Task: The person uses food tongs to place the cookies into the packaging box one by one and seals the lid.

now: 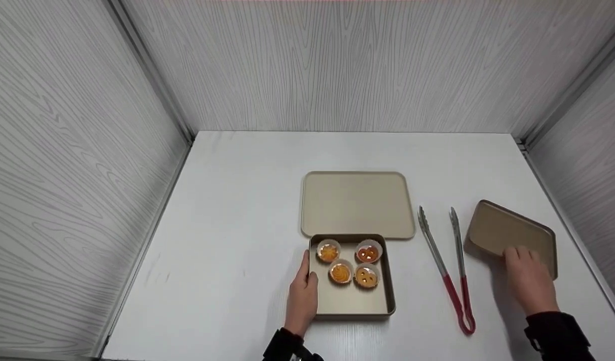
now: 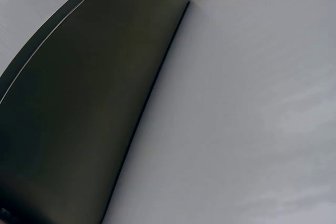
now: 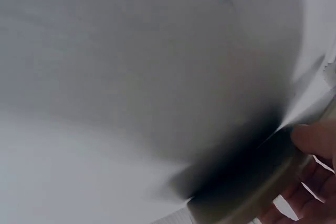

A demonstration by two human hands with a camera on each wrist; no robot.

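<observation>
My left hand [image 1: 302, 301] grips the left wall of a deep gold baking pan [image 1: 350, 303], thumb at the rim and fingers along the outside. Several small tarts in paper cups, among them one tart [image 1: 339, 273] near the middle, sit in it. The pan's dark outer wall [image 2: 89, 98] fills much of the left wrist view. At the right, my right hand [image 1: 530, 281] holds a second, bronze-coloured pan [image 1: 508, 225] by its near edge. That pan looks tilted and casts a shadow; thumb and fingers [image 3: 315, 140] pinch its side in the right wrist view.
A flat gold tray [image 1: 357, 203] lies just behind the tart pan. Red-handled metal tongs [image 1: 455, 291] lie spread between the two pans. Grey wood-grain panels [image 1: 312, 65] wall in the white table [image 1: 227, 210] at the back and sides.
</observation>
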